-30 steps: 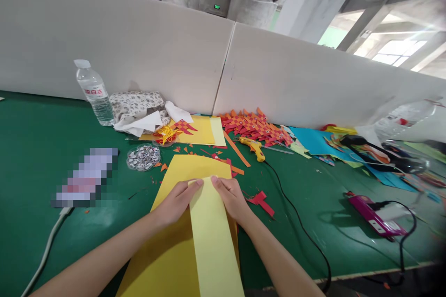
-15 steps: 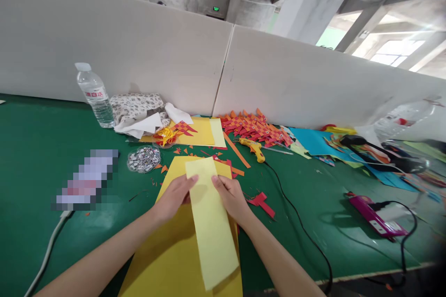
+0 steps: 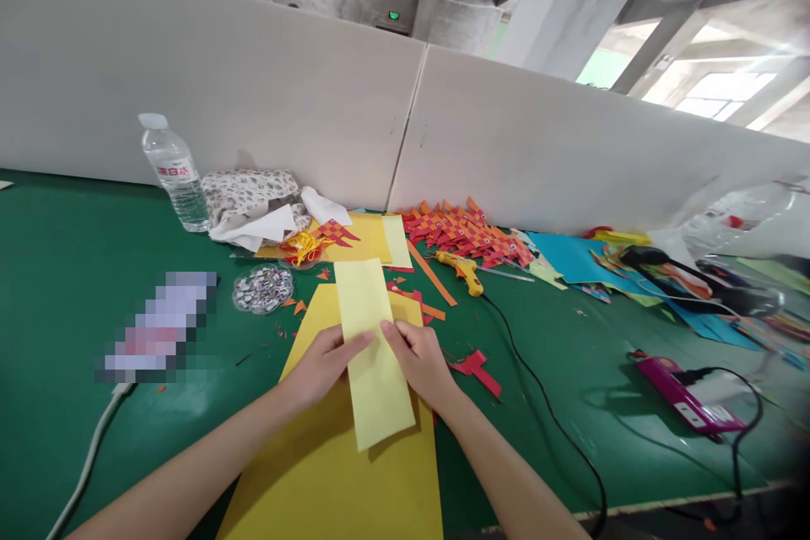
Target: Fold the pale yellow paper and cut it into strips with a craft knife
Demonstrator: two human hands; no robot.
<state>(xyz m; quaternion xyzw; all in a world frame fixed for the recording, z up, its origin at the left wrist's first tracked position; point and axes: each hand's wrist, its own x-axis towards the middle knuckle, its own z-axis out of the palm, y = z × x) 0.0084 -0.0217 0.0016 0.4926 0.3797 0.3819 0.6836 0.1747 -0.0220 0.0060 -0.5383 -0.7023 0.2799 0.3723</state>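
Note:
A pale yellow strip of paper [image 3: 380,396], which looks folded, is held up over a larger sheet of deeper yellow paper [image 3: 342,485]. My left hand [image 3: 329,359] grips its left edge, thumb lying on the front face and fingers behind. On the opposite edge, my right hand [image 3: 418,354] pinches the strip, thumb in front. The fingers behind the paper are mostly hidden. The big yellow sheet lies flat on the green table under both hands.
A yellow glue gun [image 3: 465,272] trails a black cord. Behind it are woven red-orange paper fish [image 3: 459,232]. A tub of googly eyes [image 3: 262,288], a water bottle [image 3: 177,177] and a phone [image 3: 161,325] are on the left; a purple power strip [image 3: 687,396] is right. Red scraps [image 3: 477,371] lie nearby.
The pale yellow strip has shifted upward and away between my hands, so I now grip it lower down. My left hand has moved slightly down and right along its edge.

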